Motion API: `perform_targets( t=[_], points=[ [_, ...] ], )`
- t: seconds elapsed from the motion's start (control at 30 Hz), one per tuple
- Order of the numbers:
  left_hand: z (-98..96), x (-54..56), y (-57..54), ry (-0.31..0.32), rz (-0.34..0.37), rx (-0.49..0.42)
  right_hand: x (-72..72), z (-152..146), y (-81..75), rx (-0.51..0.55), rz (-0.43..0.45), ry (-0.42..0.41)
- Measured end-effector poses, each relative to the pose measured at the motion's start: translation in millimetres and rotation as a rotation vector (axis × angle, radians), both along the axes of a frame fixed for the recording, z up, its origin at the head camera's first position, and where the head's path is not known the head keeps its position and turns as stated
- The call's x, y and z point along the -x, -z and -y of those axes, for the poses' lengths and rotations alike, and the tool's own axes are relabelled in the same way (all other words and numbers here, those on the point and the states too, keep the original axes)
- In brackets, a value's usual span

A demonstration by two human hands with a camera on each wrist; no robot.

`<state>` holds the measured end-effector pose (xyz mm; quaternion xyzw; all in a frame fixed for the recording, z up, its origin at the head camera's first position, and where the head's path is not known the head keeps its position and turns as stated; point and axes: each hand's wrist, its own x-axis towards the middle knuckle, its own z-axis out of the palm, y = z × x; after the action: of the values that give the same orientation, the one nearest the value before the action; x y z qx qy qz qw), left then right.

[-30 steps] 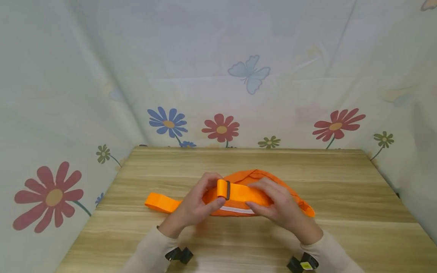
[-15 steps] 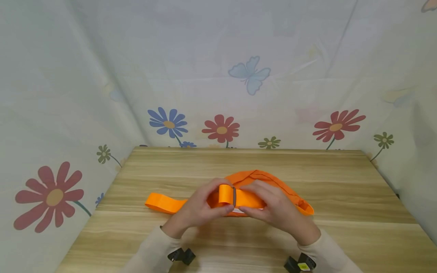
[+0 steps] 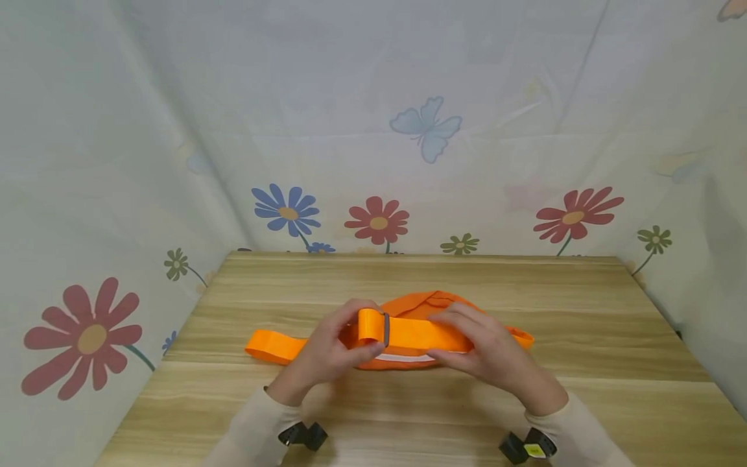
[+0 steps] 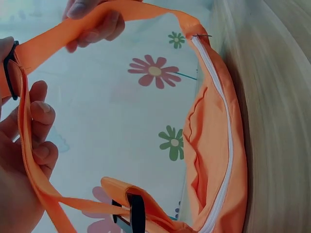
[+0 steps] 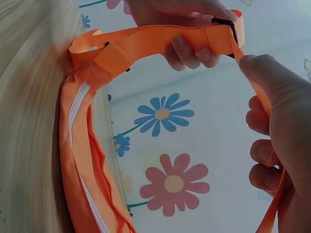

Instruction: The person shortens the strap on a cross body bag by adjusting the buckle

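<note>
An orange waist bag (image 3: 408,305) with a white zipper (image 4: 227,126) rests on the wooden table, its strap (image 3: 423,334) raised in front of it. My left hand (image 3: 327,347) grips the strap at its dark slider (image 3: 386,329), where the webbing folds into a loop. To the right, my right hand (image 3: 487,350) pinches the same strap between thumb and fingers. A stretch of webbing runs flat between both hands. In the left wrist view a black buckle (image 4: 137,213) hangs by the bag's end. The bag's right part is partly hidden behind my right hand.
A loop of orange webbing (image 3: 271,347) lies on the table (image 3: 292,279) to the left. Behind the table hangs a pale cloth (image 3: 327,130) printed with flowers and a butterfly. Each wrist wears a small black camera (image 3: 519,447).
Both hands first came closer together at the slider. Since then my right hand has slid right along the strap and my left has shifted slightly left, leaving more webbing between them.
</note>
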<state>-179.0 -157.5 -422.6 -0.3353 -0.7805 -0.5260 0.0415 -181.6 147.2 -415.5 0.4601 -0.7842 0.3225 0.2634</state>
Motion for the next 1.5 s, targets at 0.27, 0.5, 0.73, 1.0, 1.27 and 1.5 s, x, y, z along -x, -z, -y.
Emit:
perform_targets(
  t=[0.27, 0.5, 0.73, 1.0, 1.27, 1.5],
  points=[
    [1.3, 3.4, 1.2, 0.057, -0.008, -0.015, -1.6, 3, 2.8, 0.061, 0.062, 0.009],
    [-0.7, 4.1, 3.3, 0.058, -0.063, -0.015, 0.8, 10, 8.4, 0.127, 0.041, -0.034],
    [-7.3, 3.6, 4.0, 0.078, -0.08, 0.005, 0.8, 17, 9.8, 0.112, 0.036, -0.042],
    [-4.7, 3.7, -3.2, 0.106, -0.108, 0.065, 0.2, 19, 2.9, 0.071, -0.016, -0.039],
    [0.6, 4.8, -3.1, 0.065, -0.106, 0.078, -0.3, 18, 0.5, 0.056, -0.012, -0.045],
    [-4.8, 5.5, 0.2, 0.082, -0.183, 0.095, -0.6, 20, 0.4, 0.062, -0.016, -0.048]
  ],
)
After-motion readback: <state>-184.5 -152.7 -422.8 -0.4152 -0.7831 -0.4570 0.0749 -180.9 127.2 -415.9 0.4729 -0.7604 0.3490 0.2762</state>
